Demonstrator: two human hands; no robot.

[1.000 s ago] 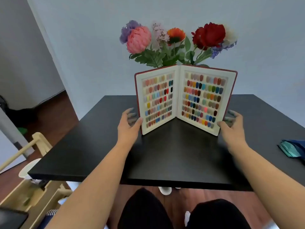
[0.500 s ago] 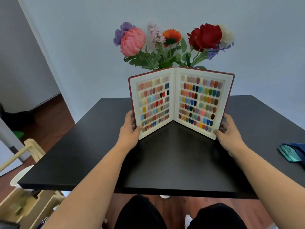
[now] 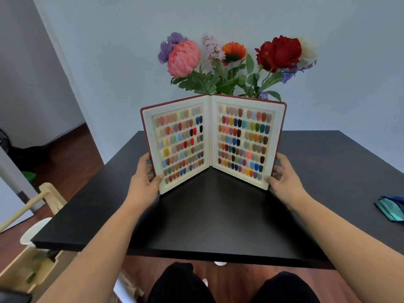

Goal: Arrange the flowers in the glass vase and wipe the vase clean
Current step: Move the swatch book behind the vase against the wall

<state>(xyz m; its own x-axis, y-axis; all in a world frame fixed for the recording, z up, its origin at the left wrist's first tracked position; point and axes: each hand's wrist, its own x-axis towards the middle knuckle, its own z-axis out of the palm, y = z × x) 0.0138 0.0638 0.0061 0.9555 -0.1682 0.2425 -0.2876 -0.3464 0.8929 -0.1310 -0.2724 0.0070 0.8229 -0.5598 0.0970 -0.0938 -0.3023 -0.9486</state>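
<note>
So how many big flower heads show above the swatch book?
5: purple far left, pink beside it, orange in the middle, red and white on the right. Others may hide behind.

Glass vase wholly hidden behind the open swatch book (image 3: 213, 142), flower (image 3: 229, 68) stems cut off at its top edge, folded teal cloth (image 3: 391, 209) cropped by the right edge, fingertips of both hands concealed behind the covers

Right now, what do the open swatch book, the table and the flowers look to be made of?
Swatch book: cream moulded plastic or foam pages, red cover, seemingly glossy colour chips. Table: matte black board, probably laminate, with faint reflections. Flowers: likely artificial fabric, with uniform, crisp petals; not certain.
</note>
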